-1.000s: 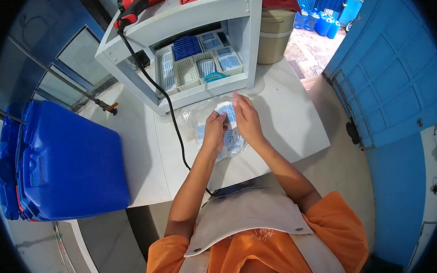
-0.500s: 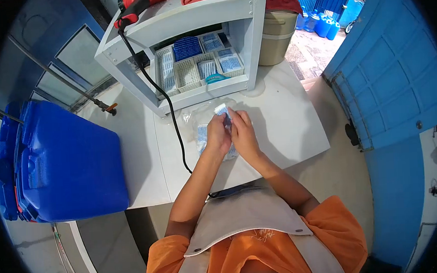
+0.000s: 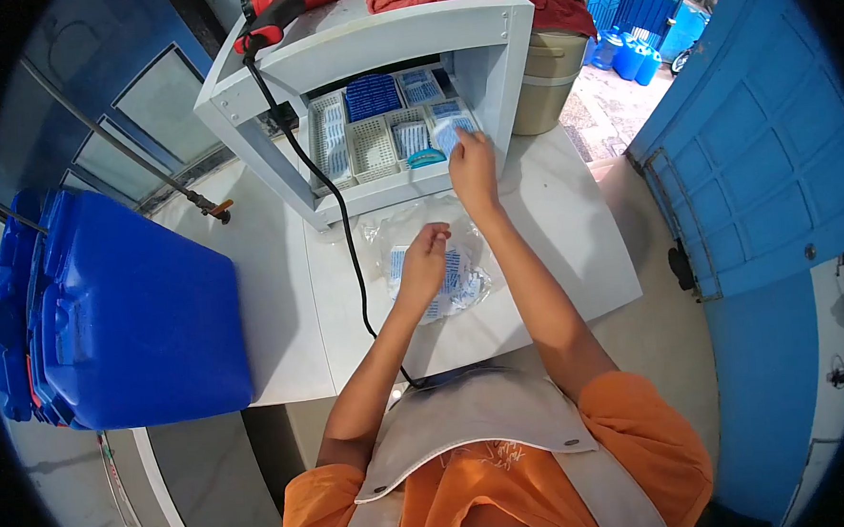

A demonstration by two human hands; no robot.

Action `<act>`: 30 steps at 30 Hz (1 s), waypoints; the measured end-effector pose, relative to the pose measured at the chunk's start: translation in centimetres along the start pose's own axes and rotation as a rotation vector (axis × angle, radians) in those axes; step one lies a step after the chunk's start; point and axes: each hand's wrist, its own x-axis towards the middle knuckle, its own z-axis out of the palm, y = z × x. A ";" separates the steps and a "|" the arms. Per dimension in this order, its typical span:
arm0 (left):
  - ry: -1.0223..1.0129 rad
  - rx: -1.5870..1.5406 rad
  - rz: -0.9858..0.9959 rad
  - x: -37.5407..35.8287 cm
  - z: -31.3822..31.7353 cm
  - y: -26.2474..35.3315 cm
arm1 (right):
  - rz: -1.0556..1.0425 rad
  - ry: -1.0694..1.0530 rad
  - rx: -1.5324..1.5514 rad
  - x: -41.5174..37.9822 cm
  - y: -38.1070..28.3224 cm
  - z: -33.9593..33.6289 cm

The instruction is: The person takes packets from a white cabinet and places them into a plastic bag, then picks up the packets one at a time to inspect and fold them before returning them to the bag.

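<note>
My right hand (image 3: 474, 170) reaches to the right side of the white basket and pinches a blue-and-white packet (image 3: 447, 135) at the basket's edge. Over the clear plastic bag (image 3: 480, 281) on the table, my left hand (image 3: 427, 259) hovers with its fingers curled together; whether anything small is in them is hidden. Blue-printed packets (image 3: 456, 269) lie in the bag. Inside the white shelf, the divided basket (image 3: 372, 148) holds more packets, a dark blue bundle (image 3: 372, 95) and a teal item (image 3: 425, 157).
The white shelf (image 3: 337, 211) stands on the white table (image 3: 574, 246). A black cable (image 3: 346, 234) runs from the red tool (image 3: 280, 8) down past my left hand. A large blue container (image 3: 148, 311) is at the left, a beige bucket (image 3: 544, 85) behind right.
My hands have parted. The right one has moved up to the basket with a packet, while the left stays low over the bag, slightly lower than before.
</note>
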 end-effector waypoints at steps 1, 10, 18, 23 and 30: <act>-0.026 0.264 0.120 -0.4 -0.3 0.2 | -0.001 0.002 0.001 0.9 0.6 1.2; -0.064 0.687 0.197 -1.1 -2.6 0.5 | 0.148 -0.189 -0.302 2.7 2.3 4.7; -0.111 0.756 0.179 -0.8 -3.3 0.7 | -0.003 -0.195 -0.506 3.4 2.3 4.4; -0.125 0.788 0.138 -0.6 -3.7 0.1 | 0.116 -0.283 -0.353 4.6 3.5 3.6; -0.173 0.854 0.078 -0.2 -5.0 -0.8 | 0.020 -0.406 0.223 0.7 1.4 -1.9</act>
